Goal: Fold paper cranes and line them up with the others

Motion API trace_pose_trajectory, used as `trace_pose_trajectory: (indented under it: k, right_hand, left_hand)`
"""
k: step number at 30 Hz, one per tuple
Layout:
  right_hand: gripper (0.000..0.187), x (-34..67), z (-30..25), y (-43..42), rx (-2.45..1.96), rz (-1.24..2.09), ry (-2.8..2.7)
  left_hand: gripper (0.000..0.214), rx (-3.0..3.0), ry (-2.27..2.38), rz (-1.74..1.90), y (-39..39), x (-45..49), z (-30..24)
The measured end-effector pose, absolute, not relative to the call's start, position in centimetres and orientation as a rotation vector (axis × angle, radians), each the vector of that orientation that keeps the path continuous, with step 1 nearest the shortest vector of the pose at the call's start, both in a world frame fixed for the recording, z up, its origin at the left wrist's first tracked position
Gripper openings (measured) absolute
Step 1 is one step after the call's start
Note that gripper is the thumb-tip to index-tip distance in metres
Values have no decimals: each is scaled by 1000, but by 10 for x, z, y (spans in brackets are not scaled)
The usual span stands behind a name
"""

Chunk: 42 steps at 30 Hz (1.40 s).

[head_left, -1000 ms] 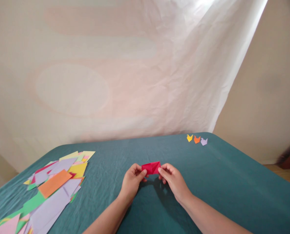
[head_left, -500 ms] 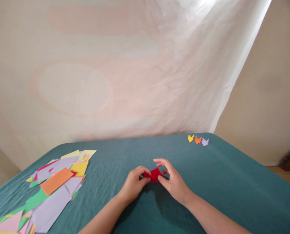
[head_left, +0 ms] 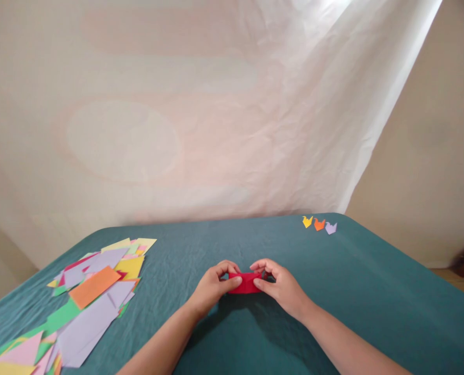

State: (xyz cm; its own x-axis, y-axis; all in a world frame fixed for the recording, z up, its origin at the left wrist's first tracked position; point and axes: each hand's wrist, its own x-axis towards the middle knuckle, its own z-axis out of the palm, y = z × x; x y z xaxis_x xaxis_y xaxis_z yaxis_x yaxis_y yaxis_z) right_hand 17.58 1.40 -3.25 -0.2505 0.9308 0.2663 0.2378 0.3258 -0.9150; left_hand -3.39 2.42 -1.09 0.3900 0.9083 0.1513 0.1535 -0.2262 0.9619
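- Landmark: folded red paper (head_left: pixel 246 283), held low over the teal tablecloth (head_left: pixel 364 297), near the table's middle.
- Far left of the red paper: loose heap of coloured paper sheets (head_left: pixel 87 297), lilac, orange, green, yellow, pink, lying flat on the cloth, well apart from both hands.
- Just left of the red paper: left hand (head_left: pixel 212 287), thumb and fingers pinched narrow on the paper's left end.
- Just right of it: right hand (head_left: pixel 282 287), fingers closed on the paper's right end, thumb underneath.
- Far right and beyond the red paper, near the table's back edge: three small folded paper birds (head_left: pixel 320 224), yellow, orange, lilac, in a row.
- Behind the table: creased white backdrop sheet (head_left: pixel 200 114).
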Motion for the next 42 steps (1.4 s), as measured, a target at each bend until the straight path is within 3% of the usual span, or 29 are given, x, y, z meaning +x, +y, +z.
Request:
trace_pose_trajectory:
  k: [8, 13, 23, 29, 42]
  right_hand:
    - [23, 178, -29, 12, -1017, 972, -1670]
    - [17, 176, -30, 12, -990, 996, -1649]
    - [9, 177, -42, 18, -901, 1148, -1584]
    - [16, 177, -43, 17, -920, 1188, -1624]
    - [16, 177, -36, 17, -1034, 967, -1774]
  left_hand:
    - [15, 1610, 922, 1025, 25, -34, -7]
    - [28, 1841, 938, 969, 22, -35, -1]
    - [15, 1887, 991, 793, 20, -35, -2]
    - [20, 1752, 991, 784, 19, -33, -5]
    - [22, 1884, 1090, 767, 26, -37, -8]
